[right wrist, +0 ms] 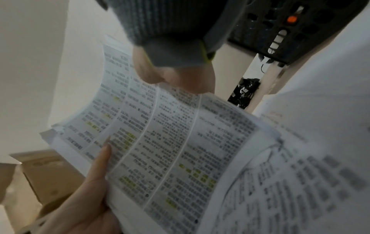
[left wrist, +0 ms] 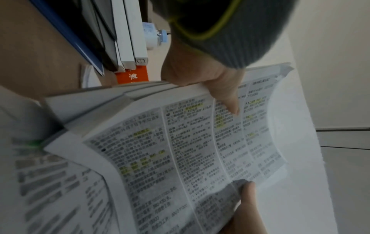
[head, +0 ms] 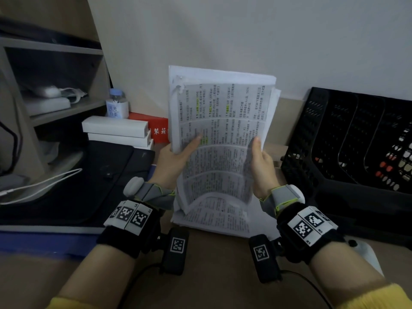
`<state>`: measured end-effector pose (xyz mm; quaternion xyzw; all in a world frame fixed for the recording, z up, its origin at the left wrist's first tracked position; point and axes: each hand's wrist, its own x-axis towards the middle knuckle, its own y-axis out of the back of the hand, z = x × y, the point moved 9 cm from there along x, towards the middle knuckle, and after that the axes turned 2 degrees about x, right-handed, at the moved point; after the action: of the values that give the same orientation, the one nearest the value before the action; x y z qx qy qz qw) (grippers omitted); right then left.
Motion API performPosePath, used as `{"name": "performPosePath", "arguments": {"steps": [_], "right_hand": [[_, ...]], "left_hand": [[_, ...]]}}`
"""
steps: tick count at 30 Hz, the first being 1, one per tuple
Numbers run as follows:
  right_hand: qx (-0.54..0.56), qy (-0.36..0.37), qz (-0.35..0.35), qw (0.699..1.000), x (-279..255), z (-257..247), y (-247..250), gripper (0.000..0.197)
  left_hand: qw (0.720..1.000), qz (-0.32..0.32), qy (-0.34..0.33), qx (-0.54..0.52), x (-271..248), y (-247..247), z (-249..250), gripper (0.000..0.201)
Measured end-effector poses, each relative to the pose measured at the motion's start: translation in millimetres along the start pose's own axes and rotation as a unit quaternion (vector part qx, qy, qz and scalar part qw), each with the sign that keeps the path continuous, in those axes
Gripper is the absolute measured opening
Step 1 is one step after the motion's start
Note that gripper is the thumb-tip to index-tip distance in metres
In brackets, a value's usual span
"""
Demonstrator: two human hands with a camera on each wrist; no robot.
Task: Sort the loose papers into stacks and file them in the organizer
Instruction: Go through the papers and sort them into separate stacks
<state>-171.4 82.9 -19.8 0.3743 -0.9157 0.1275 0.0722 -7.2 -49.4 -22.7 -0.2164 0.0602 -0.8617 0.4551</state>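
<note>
Papers (head: 220, 121) stood upright between both hands, lower edge on sheets lying on the desk (head: 211, 275). Left hand (head: 176, 161) and right hand (head: 263, 163) each pinched a side edge, thumbs in front. Sheaf looked light, floppy, apt to fan; best held low at both edges.

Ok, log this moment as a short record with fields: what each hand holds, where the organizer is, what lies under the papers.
left hand: grips the paper stack at its left edge, thumb on the front page
right hand: grips the same stack at its right edge
stack pose: held upright, bowed
organizer: black mesh, to the right, no papers visible in it
beneath: more printed sheets on the desk
</note>
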Motion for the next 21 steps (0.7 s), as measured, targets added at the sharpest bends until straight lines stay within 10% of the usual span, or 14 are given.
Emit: {"name": "performPosePath", "arguments": {"steps": [10, 21], "right_hand": [[0.003, -0.05, -0.044, 0.998, -7.4, 31.1, -6.5, 0.011], [0.064, -0.007, 0.042, 0.997, -5.5, 0.8, -1.9, 0.027]], "left_hand": [[0.996, -0.012, 0.086, 0.023, 5.5, 17.7, -32.3, 0.041], [0.999, 0.043, 0.016, -0.009, 1.8, 9.3, -17.9, 0.031]]}}
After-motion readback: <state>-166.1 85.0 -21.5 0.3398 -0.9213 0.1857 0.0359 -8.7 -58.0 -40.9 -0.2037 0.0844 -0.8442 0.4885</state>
